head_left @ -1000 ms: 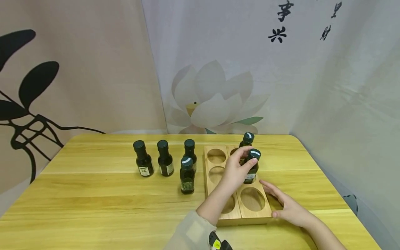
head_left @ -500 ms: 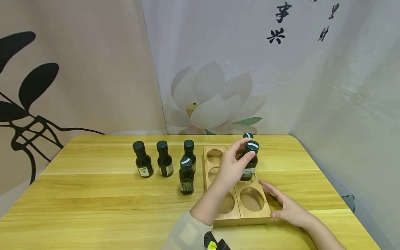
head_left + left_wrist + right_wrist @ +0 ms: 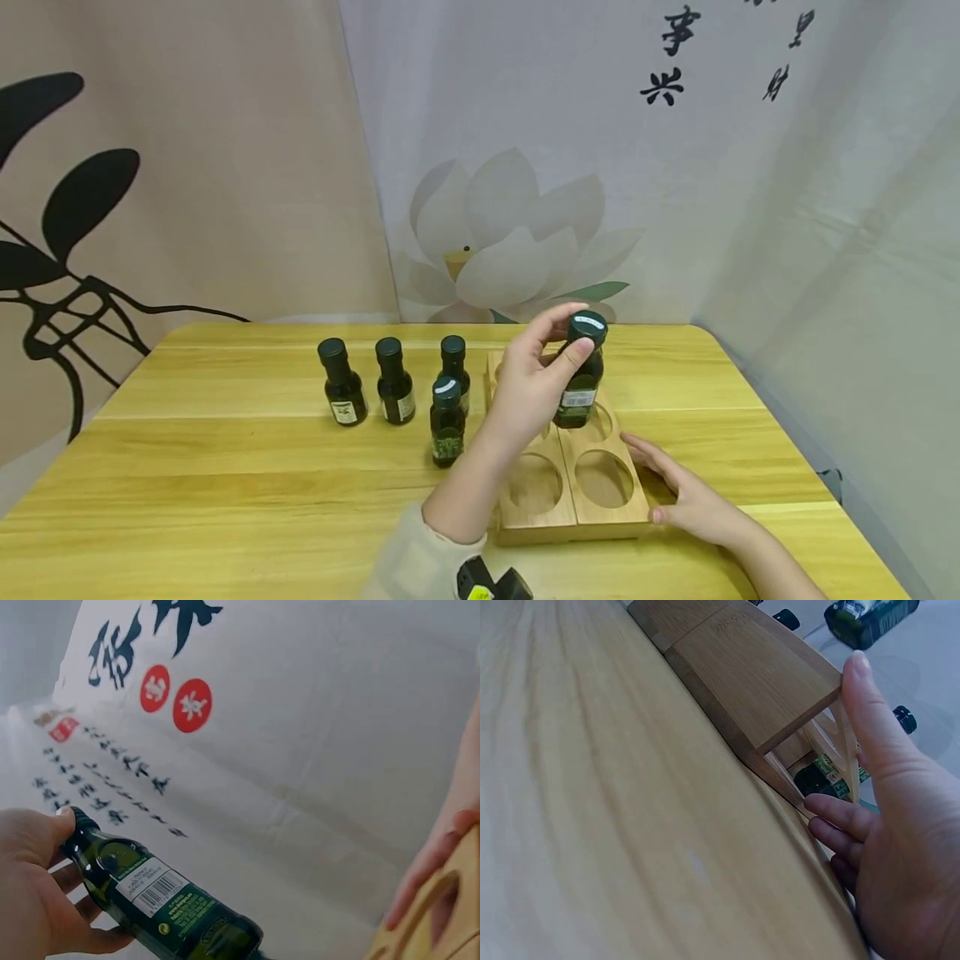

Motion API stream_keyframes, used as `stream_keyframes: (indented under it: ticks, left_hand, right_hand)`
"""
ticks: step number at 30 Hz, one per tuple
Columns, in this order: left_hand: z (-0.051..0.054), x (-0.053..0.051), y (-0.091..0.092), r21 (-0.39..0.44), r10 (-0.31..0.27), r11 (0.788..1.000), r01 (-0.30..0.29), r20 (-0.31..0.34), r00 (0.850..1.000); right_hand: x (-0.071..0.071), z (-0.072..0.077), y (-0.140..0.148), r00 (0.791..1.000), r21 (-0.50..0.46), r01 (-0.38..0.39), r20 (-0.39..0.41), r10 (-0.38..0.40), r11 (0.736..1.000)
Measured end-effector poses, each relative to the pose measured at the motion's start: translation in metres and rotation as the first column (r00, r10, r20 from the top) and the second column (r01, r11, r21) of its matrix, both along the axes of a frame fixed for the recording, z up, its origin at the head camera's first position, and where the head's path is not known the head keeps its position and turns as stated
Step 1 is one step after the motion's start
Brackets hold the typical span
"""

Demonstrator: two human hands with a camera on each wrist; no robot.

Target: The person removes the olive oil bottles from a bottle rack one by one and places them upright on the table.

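Note:
My left hand [image 3: 528, 379] pinches a dark green glass bottle [image 3: 577, 392] by its neck and cap, with the bottle above the wooden rack [image 3: 573, 532]. A white barcode label shows on this bottle [image 3: 154, 889] in the left wrist view. The rack has two columns of round holes. My right hand [image 3: 686, 496] lies along the rack's right side near the front corner, thumb and fingertips touching it. In the right wrist view, another bottle [image 3: 817, 776] shows inside the rack; the left hand and held bottle block the rack's back part in the head view.
Left of the rack several more dark bottles stand upright on the wooden table [image 3: 225, 475]: a near one [image 3: 447, 429] beside the rack, one behind it [image 3: 454, 367], and two farther left, a middle bottle [image 3: 395, 383] and an end bottle [image 3: 345, 387]. A printed cloth [image 3: 300, 167] hangs behind.
My left hand has lifted the bottle up from the right column's hole and carried it leftward over the rack. My right hand has stayed in place at the rack's side.

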State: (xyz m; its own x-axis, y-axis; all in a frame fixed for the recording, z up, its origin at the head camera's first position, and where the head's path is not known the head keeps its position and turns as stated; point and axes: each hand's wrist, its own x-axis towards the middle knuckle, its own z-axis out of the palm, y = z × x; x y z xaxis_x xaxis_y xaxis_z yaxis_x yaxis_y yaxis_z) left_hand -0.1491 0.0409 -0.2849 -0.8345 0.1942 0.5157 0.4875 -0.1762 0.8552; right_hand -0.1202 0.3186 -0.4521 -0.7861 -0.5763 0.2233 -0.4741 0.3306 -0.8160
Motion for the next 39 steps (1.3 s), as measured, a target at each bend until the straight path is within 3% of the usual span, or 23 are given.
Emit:
stream_keyframes:
  ticks: [5,12,16,26,33,39]
  left_hand:
    - [0.019,-0.001,-0.017,-0.003,0.035,0.999,-0.036,-0.069,0.997]
    - [0.038,-0.003,-0.045,-0.03,0.107,0.994,-0.11,-0.065,0.992]
    - [0.045,-0.004,-0.06,-0.022,0.122,0.992,-0.123,-0.069,0.99]
    - [0.052,0.001,-0.098,-0.035,0.174,0.984,-0.175,-0.031,0.984]
    - [0.052,0.005,-0.123,-0.096,0.239,0.966,-0.239,-0.01,0.971]
    - [0.054,0.007,-0.14,-0.066,0.259,0.963,-0.26,-0.024,0.966]
  right_hand:
    - [-0.001,0.0,0.0,1.0,-0.002,-0.001,0.005,0.001,1.0]
    - [0.001,0.002,-0.002,0.999,0.011,0.012,0.032,-0.012,1.0]
    - [0.001,0.002,-0.002,0.999,0.027,0.021,0.025,-0.022,0.999]
    - [-0.001,0.001,-0.003,0.999,0.041,0.031,0.006,-0.032,0.999]
    - [0.002,0.006,-0.004,0.999,0.043,0.038,-0.012,-0.037,0.998]
    - [0.004,0.007,-0.003,0.999,0.031,0.038,-0.005,-0.037,0.999]
